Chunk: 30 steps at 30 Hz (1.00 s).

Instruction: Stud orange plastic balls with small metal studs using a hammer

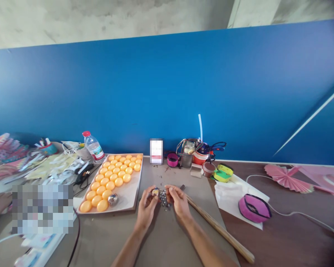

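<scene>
My left hand [147, 208] is closed around a small ball [155, 191] that looks partly covered in shiny silver pieces, with some orange showing. Beside it, between my hands, lies a heap of small glittering silver pieces [164, 201] on the grey mat. My right hand [178, 202] is at the heap's right edge, thumb and fingers pinched together; anything in them is too small to make out. To the left, a shallow box [130, 202] holds many orange balls [108, 173] in rows, along with one silver-covered ball [113, 199] near its front.
A wooden stick [219, 230] lies right of my right arm. Behind are a phone-like screen [156, 151], a purple container [172, 159] and tool-filled cups [200, 158]. A water bottle [94, 148] and clutter stand left. A purple pouch [254, 208] lies right; a blue partition [167, 92] rises behind.
</scene>
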Each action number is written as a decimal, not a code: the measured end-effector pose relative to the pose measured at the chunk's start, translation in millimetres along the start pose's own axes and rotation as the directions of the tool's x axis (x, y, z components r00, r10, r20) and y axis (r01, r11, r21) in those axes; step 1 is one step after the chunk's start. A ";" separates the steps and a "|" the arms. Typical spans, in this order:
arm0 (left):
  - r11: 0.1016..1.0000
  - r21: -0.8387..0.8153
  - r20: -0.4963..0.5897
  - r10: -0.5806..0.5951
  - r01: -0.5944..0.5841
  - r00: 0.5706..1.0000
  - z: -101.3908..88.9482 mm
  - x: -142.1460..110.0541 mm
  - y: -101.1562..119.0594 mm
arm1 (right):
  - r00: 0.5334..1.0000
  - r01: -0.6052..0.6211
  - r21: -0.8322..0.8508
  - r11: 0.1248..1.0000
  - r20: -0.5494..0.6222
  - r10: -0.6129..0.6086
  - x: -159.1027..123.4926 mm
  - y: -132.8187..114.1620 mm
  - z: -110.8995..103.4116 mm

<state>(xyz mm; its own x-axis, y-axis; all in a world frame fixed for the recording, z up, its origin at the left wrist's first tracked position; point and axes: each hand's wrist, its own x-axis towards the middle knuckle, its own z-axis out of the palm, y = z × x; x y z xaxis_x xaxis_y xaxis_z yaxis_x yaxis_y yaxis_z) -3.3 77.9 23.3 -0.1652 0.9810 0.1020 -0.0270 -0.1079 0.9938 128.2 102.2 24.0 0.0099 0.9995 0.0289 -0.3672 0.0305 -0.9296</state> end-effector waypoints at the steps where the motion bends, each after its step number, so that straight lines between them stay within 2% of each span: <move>1: 1.000 -0.001 0.006 0.003 -0.003 1.000 -0.9 0.3 -0.7 | 1.000 -0.008 0.012 1.000 0.010 0.008 -0.2 -0.3 0.5; 6: 1.000 0.014 0.034 0.001 -0.001 0.999 -4.5 0.7 -3.1 | 0.996 -0.060 0.042 0.997 0.071 0.057 -3.1 -3.3 5.7; 12: 1.000 -0.032 0.006 0.000 0.000 1.000 -3.7 -1.0 -1.5 | 0.985 -0.035 -0.012 0.999 0.170 0.036 -6.4 -9.0 7.6; 21: 0.998 -0.058 0.060 -0.021 0.025 0.998 -0.1 -2.6 4.4 | 0.983 0.039 -0.119 0.992 0.181 -0.017 -6.4 -15.9 7.7; 27: 0.999 -0.036 0.066 -0.008 0.010 0.998 -1.7 -2.1 -2.2 | 0.977 0.020 -0.100 0.995 0.215 0.002 -5.3 -11.6 6.1; 30: 1.000 -0.020 0.067 0.003 -0.001 0.998 -1.6 -2.1 -2.5 | 0.969 -0.045 -0.075 0.996 0.238 0.062 -5.1 -9.8 4.3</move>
<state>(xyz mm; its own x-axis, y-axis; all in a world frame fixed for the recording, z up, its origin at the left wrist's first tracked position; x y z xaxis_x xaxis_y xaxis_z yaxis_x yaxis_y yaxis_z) -4.5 75.9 20.6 -0.0985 0.9893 0.1074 -0.0461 -0.1123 0.9926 127.8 96.8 34.5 -0.2341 0.9705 0.0579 -0.2966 -0.0146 -0.9549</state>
